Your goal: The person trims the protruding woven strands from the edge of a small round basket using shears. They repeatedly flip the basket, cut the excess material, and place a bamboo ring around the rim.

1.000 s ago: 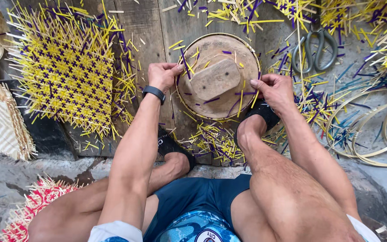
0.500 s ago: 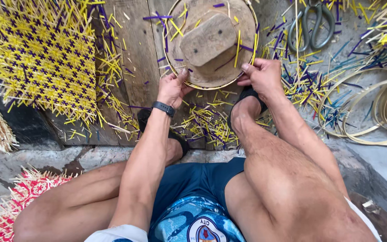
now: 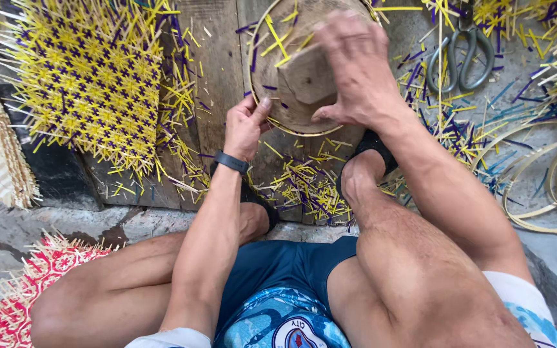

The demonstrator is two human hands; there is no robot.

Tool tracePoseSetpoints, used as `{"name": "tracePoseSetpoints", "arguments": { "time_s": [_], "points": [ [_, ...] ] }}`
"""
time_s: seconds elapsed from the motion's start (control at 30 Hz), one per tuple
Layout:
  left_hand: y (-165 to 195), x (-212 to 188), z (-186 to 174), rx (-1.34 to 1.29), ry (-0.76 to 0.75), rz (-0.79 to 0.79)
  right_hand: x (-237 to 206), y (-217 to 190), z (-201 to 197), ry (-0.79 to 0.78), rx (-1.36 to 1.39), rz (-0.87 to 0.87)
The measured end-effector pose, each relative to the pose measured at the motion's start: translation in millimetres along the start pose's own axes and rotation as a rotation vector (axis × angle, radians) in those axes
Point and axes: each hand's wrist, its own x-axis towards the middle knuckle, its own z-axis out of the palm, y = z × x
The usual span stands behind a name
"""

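A round wooden form (image 3: 294, 77) with a thin bamboo hoop around its rim lies on the wooden board (image 3: 220, 77) in front of me. A block of wood sits on top of it, with yellow and purple strip scraps scattered over it. My left hand (image 3: 245, 125) pinches the form's lower left rim, a dark band on the wrist. My right hand (image 3: 356, 67) lies spread over the top of the block, gripping it.
A yellow and purple woven mat (image 3: 88, 77) lies left of the form. Scissors (image 3: 464, 55) rest at the upper right. Coiled bamboo hoops (image 3: 552, 187) lie far right. A red and white woven piece (image 3: 24, 290) sits at lower left. Cut strips litter the floor.
My right hand has moved from the form's lower right edge up onto the block on top. My left hand stays at the lower left rim. The view has shifted closer.
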Motion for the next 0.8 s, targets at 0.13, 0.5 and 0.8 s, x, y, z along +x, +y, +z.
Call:
{"name": "tracePoseSetpoints", "arguments": {
  "time_s": [0.13,0.5,0.8],
  "points": [
    [2,-4,16,-0.327,0.172,0.029,27,-6,3,-0.118,0.037,-0.063],
    [-3,3,-43,-0.401,0.593,-0.029,-18,-28,-28,0.125,0.770,0.347],
    [17,21,-23,-0.238,0.206,-0.459,-44,-12,-101,0.420,0.979,0.490]
  ]
}}
